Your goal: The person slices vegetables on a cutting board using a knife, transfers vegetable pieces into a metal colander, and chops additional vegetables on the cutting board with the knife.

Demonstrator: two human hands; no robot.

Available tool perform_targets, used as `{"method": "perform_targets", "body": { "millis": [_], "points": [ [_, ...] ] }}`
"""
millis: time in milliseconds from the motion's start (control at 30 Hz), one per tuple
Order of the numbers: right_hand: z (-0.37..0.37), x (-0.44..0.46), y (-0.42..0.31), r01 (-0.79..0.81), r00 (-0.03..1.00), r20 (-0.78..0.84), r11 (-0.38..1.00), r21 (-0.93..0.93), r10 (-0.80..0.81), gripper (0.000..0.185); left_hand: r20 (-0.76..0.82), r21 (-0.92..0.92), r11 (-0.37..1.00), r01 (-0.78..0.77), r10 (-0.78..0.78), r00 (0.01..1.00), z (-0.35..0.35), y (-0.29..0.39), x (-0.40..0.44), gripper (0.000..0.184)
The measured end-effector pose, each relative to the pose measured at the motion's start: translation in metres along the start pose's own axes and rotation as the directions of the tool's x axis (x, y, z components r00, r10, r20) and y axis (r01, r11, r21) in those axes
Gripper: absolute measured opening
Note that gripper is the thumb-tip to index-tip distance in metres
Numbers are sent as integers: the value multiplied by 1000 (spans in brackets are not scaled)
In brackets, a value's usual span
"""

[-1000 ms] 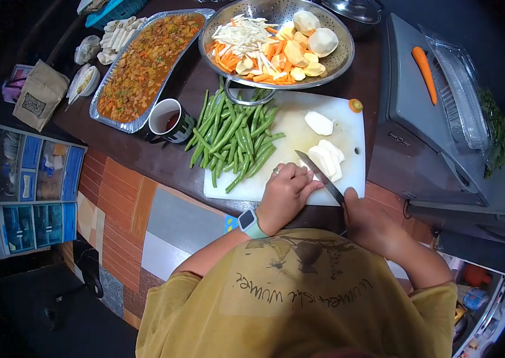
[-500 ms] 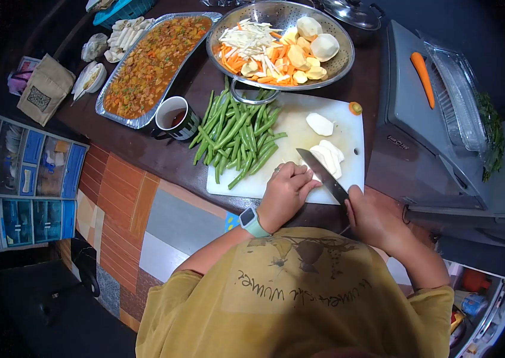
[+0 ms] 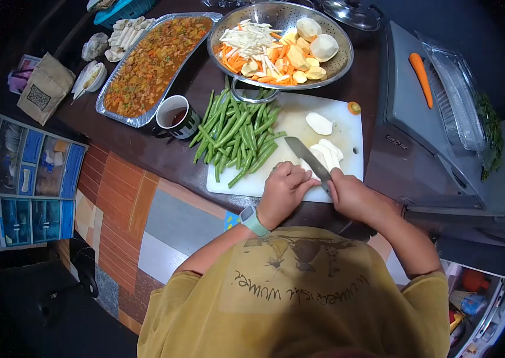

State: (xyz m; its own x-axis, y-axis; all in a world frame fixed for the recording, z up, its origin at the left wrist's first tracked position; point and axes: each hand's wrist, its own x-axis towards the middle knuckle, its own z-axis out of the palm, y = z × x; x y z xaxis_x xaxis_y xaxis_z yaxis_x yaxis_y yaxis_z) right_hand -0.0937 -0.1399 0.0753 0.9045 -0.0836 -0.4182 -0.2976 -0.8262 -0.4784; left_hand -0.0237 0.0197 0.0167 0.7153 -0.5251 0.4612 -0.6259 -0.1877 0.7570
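Head view, and we've got overlapping peeled white vegetable slices (image 3: 329, 153) on the rectangular white cutting board (image 3: 345, 126), a grey-bladed knife (image 3: 308, 159) slanting along their left edge. Our right hand (image 3: 353, 194) is wrapped round its handle; our left hand (image 3: 282, 190) curls its fingers down beside the blade, and we can't tell what they pinch. Long green beans (image 3: 237, 134) lie leftward, a perforated steel colander (image 3: 337, 67) beyond.
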Motion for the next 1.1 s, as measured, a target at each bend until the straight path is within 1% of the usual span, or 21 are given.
{"method": "perform_targets", "body": {
  "millis": [67, 167, 300, 367, 400, 467, 500, 567, 600, 667, 733, 800, 833, 900, 933, 1000, 1100],
  "points": [
    [-12, -15, -6, 19, 999, -28, 1000, -12, -19, 19, -54, -119, 991, 63, -70, 996, 3, -4, -2, 18],
    [-30, -45, -19, -28, 1000, 3, 998, -54, 28, 18, -88, -119, 992, 49, -59, 994, 5, -7, -2, 18],
    [-33, -58, -22, -55, 997, 55, 992, -111, 61, 16, -121, -140, 990, 17, -34, 992, 9, -13, -4, 19],
    [-35, -61, -28, 20, 998, 64, 995, -94, -15, 13, -97, -67, 997, -28, 21, 995, 8, -15, -4, 23],
    [-34, -58, -28, 22, 998, 67, 996, -91, -16, 13, -95, -65, 998, -24, 18, 995, 7, -15, -4, 23],
    [-27, -50, -26, -64, 986, 150, 995, -82, 76, 12, -90, -78, 997, -25, 18, 996, 8, -15, -4, 23],
    [-18, -39, -19, -65, 986, 151, 995, -82, 77, 12, -90, -78, 997, -24, 17, 996, 7, -15, -1, 23],
    [6, -18, -3, -13, 998, 56, 1000, 9, 13, 12, -109, -114, 992, -61, 49, 993, 7, -12, -1, 21],
    [4, -10, -2, -11, 999, 48, 1000, 1, 11, 12, -117, -116, 991, -71, 57, 991, 9, -12, 1, 21],
    [4, 0, -6, -19, 999, 37, 1000, 12, 19, 14, -128, -120, 992, -33, 18, 992, 9, -14, -5, 20],
    [-4, -8, -12, -26, 999, 24, 1000, 5, 26, 17, -141, -154, 988, -11, -11, 990, 11, -16, -8, 19],
    [-14, -16, -14, -14, 998, 63, 999, -38, 16, 20, -137, -210, 976, 53, -83, 987, 12, -17, -7, 20],
    [-20, -23, -15, -13, 998, 66, 999, -41, 16, 20, -140, -211, 976, 55, -86, 986, 12, -16, -7, 20],
    [-28, -41, -19, 17, 1000, 17, 998, -64, -16, 21, -120, -241, 966, 99, -130, 984, 11, -15, -7, 20],
    [-30, -47, -21, 16, 1000, 22, 998, -63, -15, 21, -119, -241, 965, 105, -136, 984, 11, -16, -8, 20],
    [-34, -54, -25, -78, 995, 51, 987, -137, 86, 16, -96, -237, 967, 95, -120, 988, 11, -17, -8, 19],
    [-36, -56, -32, -99, 992, 62, 984, -145, 109, 15, -92, -222, 971, 86, -109, 990, 10, -17, -7, 18]
  ]
}}
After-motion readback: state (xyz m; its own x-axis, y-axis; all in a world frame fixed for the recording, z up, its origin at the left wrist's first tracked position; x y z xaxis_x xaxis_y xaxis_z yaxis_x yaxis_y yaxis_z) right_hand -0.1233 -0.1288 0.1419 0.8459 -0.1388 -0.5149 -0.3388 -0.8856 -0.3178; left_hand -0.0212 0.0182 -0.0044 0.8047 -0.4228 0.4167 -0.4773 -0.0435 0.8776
